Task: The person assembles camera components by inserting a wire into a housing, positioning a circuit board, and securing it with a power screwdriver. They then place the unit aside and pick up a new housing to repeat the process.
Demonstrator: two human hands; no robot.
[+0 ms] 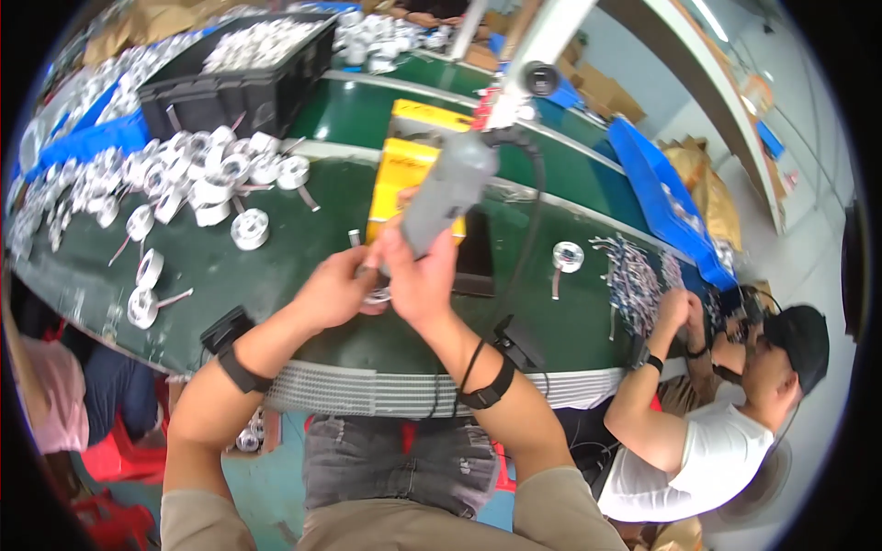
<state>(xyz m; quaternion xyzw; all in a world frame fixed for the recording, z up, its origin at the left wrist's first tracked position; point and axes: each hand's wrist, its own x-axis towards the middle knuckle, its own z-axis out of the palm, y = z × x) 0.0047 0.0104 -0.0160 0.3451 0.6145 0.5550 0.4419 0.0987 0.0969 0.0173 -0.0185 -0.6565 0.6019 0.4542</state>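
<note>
In front of me my right hand (425, 278) is wrapped round a thick grey electric screwdriver (450, 188), tilted with its corded end up and away from me. My left hand (333, 290) is closed close beside it, at the tool's lower end. A small white round part (378, 296) shows partly below the fingers of my left hand, which hold it; the rest is hidden. The tool's tip is hidden by my hands. Behind the tool lies a yellow box (401, 151) on the green table (303, 230).
A heap of white round parts (207, 174) covers the table's left, before a black crate (266, 96). One white part (568, 257) lies to the right, near a bundle of thin wires (629, 280). A blue bin (657, 197) and a seated co-worker (707, 432) are farther right.
</note>
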